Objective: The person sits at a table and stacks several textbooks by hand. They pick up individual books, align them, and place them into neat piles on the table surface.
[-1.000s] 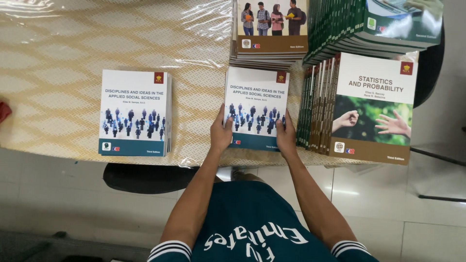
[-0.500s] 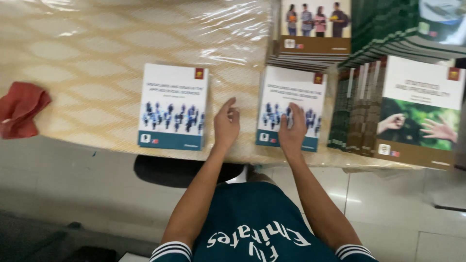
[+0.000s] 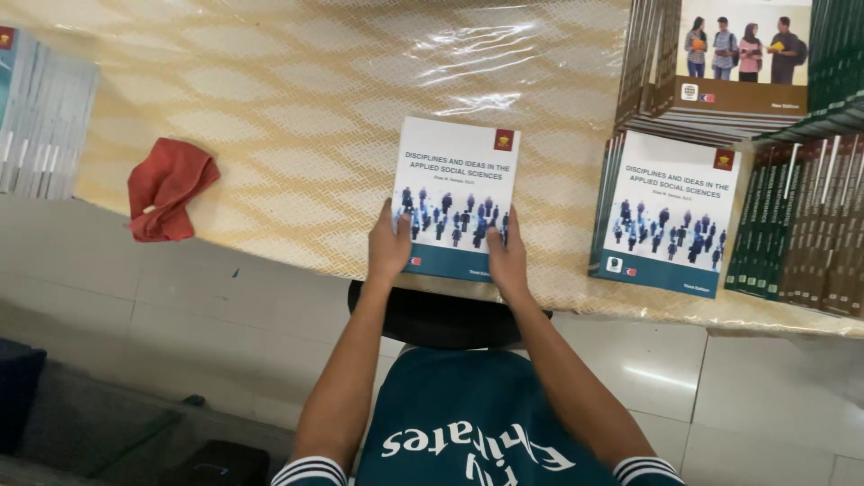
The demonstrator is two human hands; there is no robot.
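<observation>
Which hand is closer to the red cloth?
Left. The left hand rests on the book's left edge, nearer the red cloth; the right hand rests on the book's far side.
</observation>
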